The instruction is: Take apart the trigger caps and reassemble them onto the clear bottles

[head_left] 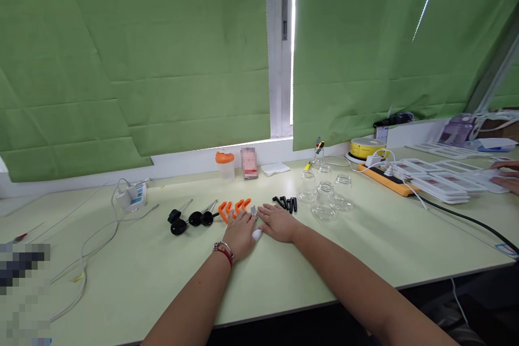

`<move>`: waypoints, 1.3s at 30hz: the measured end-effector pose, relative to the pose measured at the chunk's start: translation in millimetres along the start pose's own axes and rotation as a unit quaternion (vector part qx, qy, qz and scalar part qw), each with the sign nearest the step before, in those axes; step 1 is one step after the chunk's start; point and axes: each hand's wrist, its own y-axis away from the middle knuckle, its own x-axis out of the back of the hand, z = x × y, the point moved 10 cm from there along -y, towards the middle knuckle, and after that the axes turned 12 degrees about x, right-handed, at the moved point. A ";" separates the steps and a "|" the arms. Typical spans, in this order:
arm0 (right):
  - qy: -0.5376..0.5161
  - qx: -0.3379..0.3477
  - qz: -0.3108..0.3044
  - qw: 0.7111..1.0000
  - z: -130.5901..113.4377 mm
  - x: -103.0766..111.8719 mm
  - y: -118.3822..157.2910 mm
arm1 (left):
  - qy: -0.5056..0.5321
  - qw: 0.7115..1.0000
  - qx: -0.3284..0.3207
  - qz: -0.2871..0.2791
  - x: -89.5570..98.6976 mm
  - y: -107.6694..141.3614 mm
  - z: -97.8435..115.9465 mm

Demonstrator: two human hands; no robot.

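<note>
- Hands: left hand and right hand, laid flat and close together on the worktop, fingers extended; I see neither gripping anything.
- Metal pins: small bundle between the two hands, at the fingertips.
- Orange hooks: row beside and partly under the left fingers.
- Black tubes: loose group just beyond the right hand.
- Black discs: left of the hooks, some with metal stems.
- Jars: clear, clustered to the right.
- Risk, I judge: a sideways sweep of the left fingers could push hooks in among the pins.
- Risk: pins, if round, could roll when pressed unevenly.
- Risk: a wide rightward swing could knock the jars.
- Hidden: whatever lies beneath the palms; the hooks' full count.
- Hard to make out: white patch at the left thumb; jar outlines, overlapping.
- Cut off: co-worker's hands, right edge.
</note>
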 end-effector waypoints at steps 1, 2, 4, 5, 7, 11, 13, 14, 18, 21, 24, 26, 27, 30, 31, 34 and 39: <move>0.002 -0.004 0.001 1.000 0.9 0.6 0.5 | -0.005 1.000 0.001 -0.002 -0.5 0.1 -0.1; 0.004 -0.008 0.001 1.000 1.9 1.1 1.2 | -0.012 1.000 0.001 -0.005 -1.3 0.2 -0.3; 0.008 -0.014 0.002 1.000 4.1 2.5 2.9 | -0.024 1.000 0.000 -0.010 -3.9 0.6 -0.8; 0.011 -0.019 0.003 1.000 5.7 3.3 4.0 | -0.029 0.999 -0.003 -0.013 -5.5 0.9 -0.7; 0.017 -0.029 0.006 0.999 9.7 5.1 6.4 | -0.036 0.999 -0.012 -0.017 -8.7 1.6 0.5; 0.023 -0.053 0.008 0.998 18.3 6.8 11.1 | -0.044 0.998 -0.027 -0.024 -12.1 2.5 5.3; 0.024 -0.060 0.006 0.998 21.0 6.9 12.6 | -0.050 0.998 -0.028 -0.028 -12.1 2.4 7.6; 0.023 -0.062 0.005 0.998 22.0 7.0 13.2 | -0.053 0.998 -0.029 -0.031 -12.0 2.3 8.7; 0.016 -0.070 -0.001 0.997 25.0 7.5 15.4 | -0.064 0.996 -0.034 -0.044 -14.1 1.8 10.9; 0.012 -0.072 -0.004 0.997 26.7 7.6 16.4 | -0.067 0.996 -0.037 -0.054 -17.9 1.3 10.2; 0.007 -0.072 -0.007 0.997 28.8 6.8 17.3 | -0.072 0.995 -0.042 -0.061 -21.5 1.0 9.7; 0.002 -0.070 -0.009 0.997 30.0 6.0 17.8 | -0.074 0.994 -0.050 -0.059 -22.3 0.9 11.1; -0.001 -0.069 -0.011 0.998 30.5 5.6 18.2 | -0.074 0.994 -0.056 -0.057 -22.5 0.9 12.3; -0.007 -0.067 -0.015 0.998 31.8 4.9 19.4 | -0.072 0.993 -0.063 -0.064 -25.3 0.5 15.7; -0.009 -0.066 -0.014 0.998 32.2 5.0 19.7 | -0.072 0.993 -0.062 -0.068 -26.7 0.2 16.9; -0.012 -0.064 -0.014 0.998 33.0 5.4 20.8 | -0.075 0.992 -0.059 -0.078 -31.6 -1.7 22.0; -0.022 -0.061 -0.034 0.997 34.2 2.4 22.4 | -0.083 0.990 -0.045 -0.100 -41.2 -9.4 32.2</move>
